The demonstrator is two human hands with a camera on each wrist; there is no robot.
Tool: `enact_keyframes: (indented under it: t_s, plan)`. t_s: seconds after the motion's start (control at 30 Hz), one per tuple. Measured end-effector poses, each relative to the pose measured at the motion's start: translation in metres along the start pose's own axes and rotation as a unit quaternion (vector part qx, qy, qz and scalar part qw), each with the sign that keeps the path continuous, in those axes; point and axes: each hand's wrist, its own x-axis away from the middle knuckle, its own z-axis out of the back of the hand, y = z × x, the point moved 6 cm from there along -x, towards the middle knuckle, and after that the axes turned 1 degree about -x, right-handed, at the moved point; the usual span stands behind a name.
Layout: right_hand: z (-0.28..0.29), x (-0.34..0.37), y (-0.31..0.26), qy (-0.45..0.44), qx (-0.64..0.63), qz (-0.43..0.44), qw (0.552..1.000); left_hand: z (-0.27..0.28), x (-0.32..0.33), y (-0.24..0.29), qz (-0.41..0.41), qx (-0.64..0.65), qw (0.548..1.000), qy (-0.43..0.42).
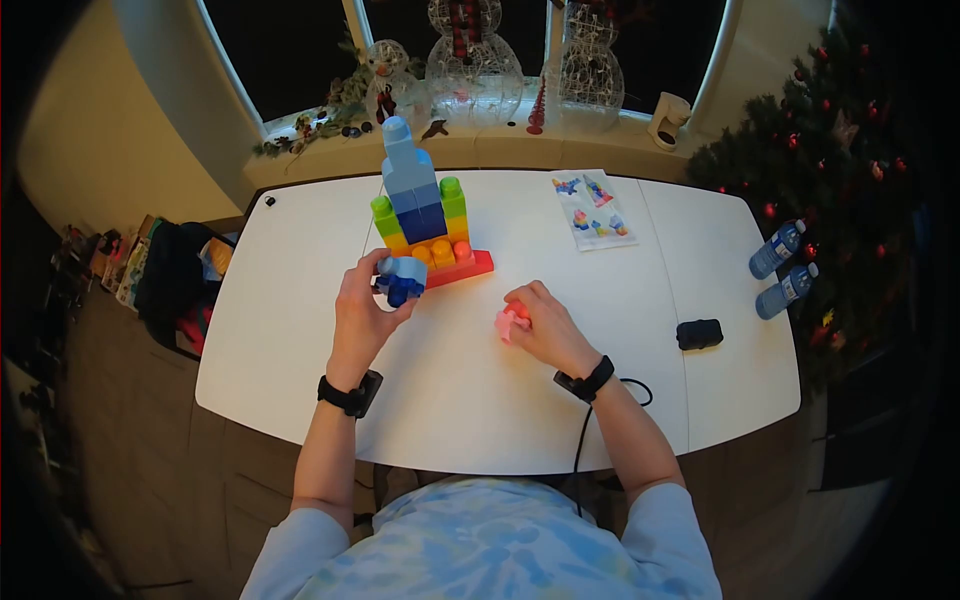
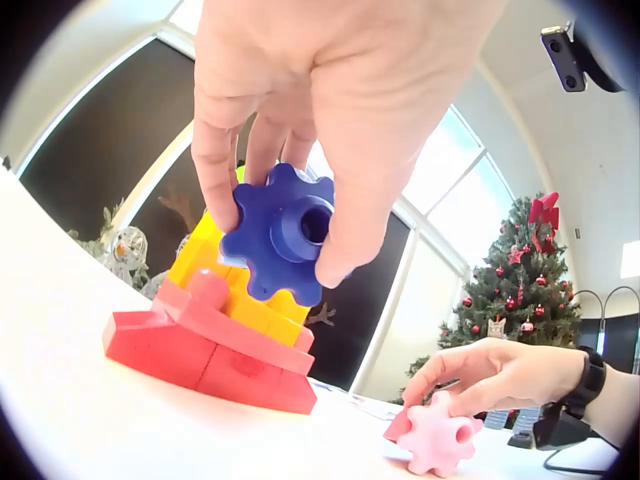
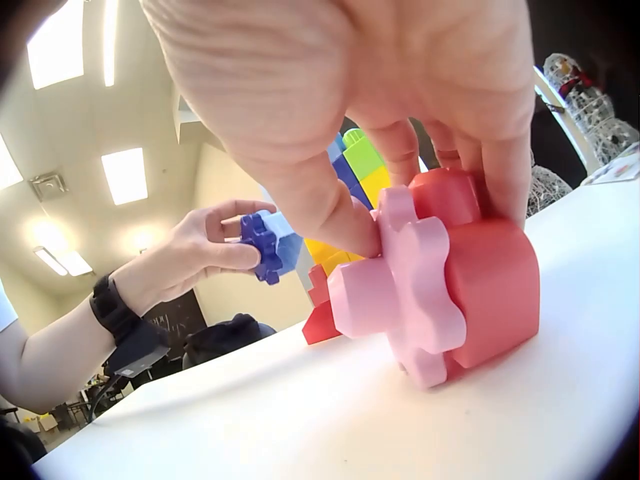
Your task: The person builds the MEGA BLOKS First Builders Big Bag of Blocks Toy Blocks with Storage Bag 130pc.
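Observation:
My left hand (image 1: 358, 318) grips a light blue toy block (image 3: 285, 243) with a dark blue gear (image 2: 268, 245) on its side, raised in front of a stacked block build. The thumb and fingers pinch it from opposite sides. My right hand (image 1: 552, 332) holds a red block (image 3: 497, 290) with a pink gear (image 3: 415, 290) on it, low at the table surface. The build (image 1: 418, 220) has a red base (image 2: 225, 368), orange and yellow blocks above, green-topped sides and a tall blue middle. It stands just beyond my left hand.
A picture sheet (image 1: 594, 212) lies on the white table (image 1: 530, 420) toward the back. Right of it are a black case (image 1: 699, 334) and two water bottles (image 1: 777, 250) at the edge. A black cable (image 1: 583, 435) runs from my right wrist. A decorated tree (image 1: 830, 180) stands beyond.

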Motion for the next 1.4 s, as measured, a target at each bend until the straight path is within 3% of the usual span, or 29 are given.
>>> enact_keyframes:
  t_s: [0.1, 0.43, 0.6, 1.0, 1.13, 1.4]
  plan:
    - [-0.002, -0.003, 0.005, 0.003, 0.0, 0.02, 1.0, 0.004, -0.01, 0.006, -0.016, -0.055, 0.997, 0.061]
    - [-0.003, -0.001, 0.02, 0.001, -0.017, 0.025, 1.0, -0.011, -0.019, 0.006, -0.007, -0.115, 0.99, 0.077]
    - [0.004, 0.0, 0.019, 0.022, -0.046, 0.019, 0.999, -0.012, -0.021, 0.015, -0.043, -0.109, 0.986, 0.118]
    - [0.004, 0.003, 0.023, 0.008, -0.045, 0.004, 0.999, -0.026, -0.013, 0.018, -0.038, -0.187, 0.977, 0.095]
    - [0.01, 0.003, 0.024, 0.046, -0.071, -0.005, 0.996, -0.02, -0.012, 0.02, -0.05, -0.205, 0.973, 0.089]
    - [0.014, 0.002, 0.022, 0.052, -0.054, -0.007, 0.997, -0.017, -0.011, 0.026, -0.013, -0.21, 0.977, 0.021]
